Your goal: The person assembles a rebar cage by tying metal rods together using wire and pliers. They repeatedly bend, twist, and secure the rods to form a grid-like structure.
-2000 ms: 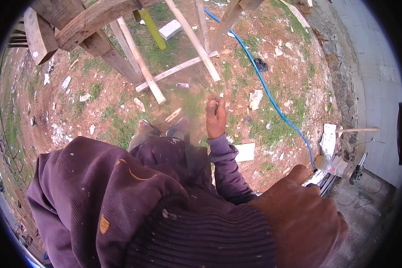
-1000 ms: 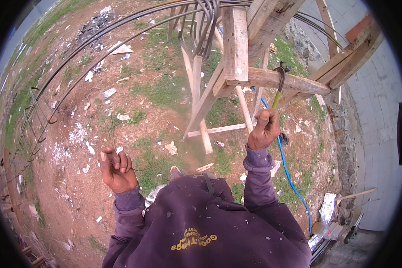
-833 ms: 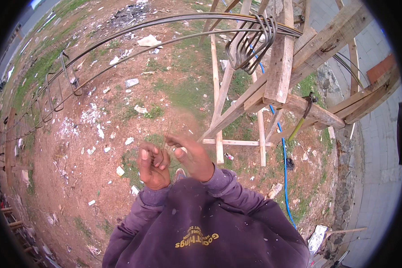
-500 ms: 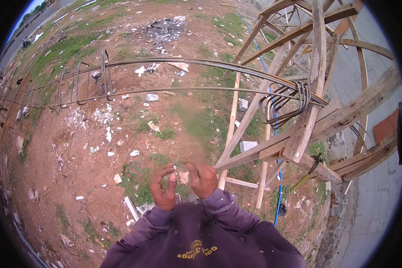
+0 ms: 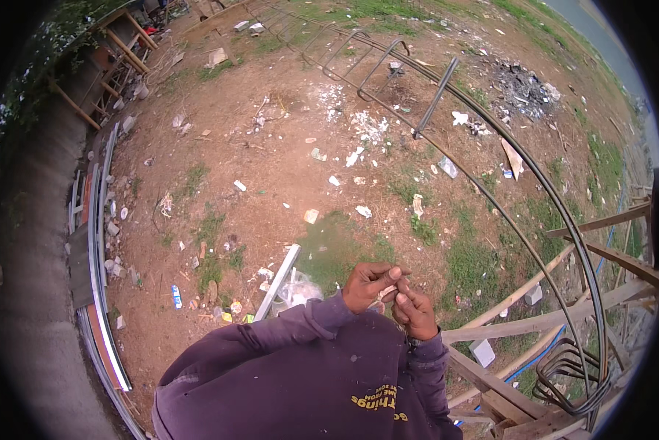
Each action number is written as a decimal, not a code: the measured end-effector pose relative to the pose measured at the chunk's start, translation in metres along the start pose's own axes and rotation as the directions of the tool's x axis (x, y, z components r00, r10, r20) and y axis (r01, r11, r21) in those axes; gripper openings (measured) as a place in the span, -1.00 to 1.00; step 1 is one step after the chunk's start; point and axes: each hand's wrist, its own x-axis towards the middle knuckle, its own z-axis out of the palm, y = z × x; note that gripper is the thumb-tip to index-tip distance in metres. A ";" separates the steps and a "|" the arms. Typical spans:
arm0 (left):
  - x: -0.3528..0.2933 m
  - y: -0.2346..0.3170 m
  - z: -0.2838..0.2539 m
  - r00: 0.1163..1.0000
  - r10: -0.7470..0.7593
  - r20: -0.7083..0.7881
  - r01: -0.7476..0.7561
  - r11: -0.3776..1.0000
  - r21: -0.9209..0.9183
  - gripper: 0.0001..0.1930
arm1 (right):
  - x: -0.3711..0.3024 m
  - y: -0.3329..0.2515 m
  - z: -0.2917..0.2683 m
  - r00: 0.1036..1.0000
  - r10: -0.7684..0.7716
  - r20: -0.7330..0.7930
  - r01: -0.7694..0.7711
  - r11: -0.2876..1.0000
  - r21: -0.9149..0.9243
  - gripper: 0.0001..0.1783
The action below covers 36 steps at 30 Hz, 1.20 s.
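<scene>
In front of my chest, my left hand [image 5: 368,287] and my right hand [image 5: 416,312] are close together, fingertips nearly meeting. Thumb and fingers are pinched on each. Whatever sits between them, if anything, is too small to make out. Both arms wear purple sleeves. Beyond the hands, long steel reinforcing bars [image 5: 538,172] run in a curve from the lower right to the far upper middle. Rectangular steel stirrups [image 5: 436,97] hang around these bars, and a bunch of stirrups [image 5: 570,378] is gathered at their near end. Neither hand touches the steel.
Wooden trestle beams [image 5: 590,312] support the bars at right. White metal channels [image 5: 104,275] lie along a grey wall [image 5: 32,293] at left. Near my left arm are a pale strip [image 5: 278,282] and a clear plastic bag [image 5: 300,291]. An ash patch [image 5: 524,89] marks the far right ground.
My view has swung left, so the bars and trestle now appear farther right. My hands, apart before with fingers curled, have come together at the fingertips.
</scene>
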 end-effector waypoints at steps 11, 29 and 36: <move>0.053 0.027 -0.029 0.984 0.022 0.179 -0.068 0.964 0.255 -0.69 | 0.040 -0.028 -0.011 0.974 -0.210 -0.080 0.164 0.908 -0.385 -0.60; 0.208 0.100 0.022 0.663 0.344 0.664 -0.742 0.192 0.642 -0.07 | -0.024 -0.025 -0.018 -0.448 -0.372 -0.813 0.225 0.833 -0.505 -0.74; 0.202 0.100 0.036 0.644 0.435 0.630 -0.718 0.057 0.694 -0.02 | -0.097 -0.108 -0.052 -0.750 -0.610 -0.256 -0.227 0.601 -0.767 -0.67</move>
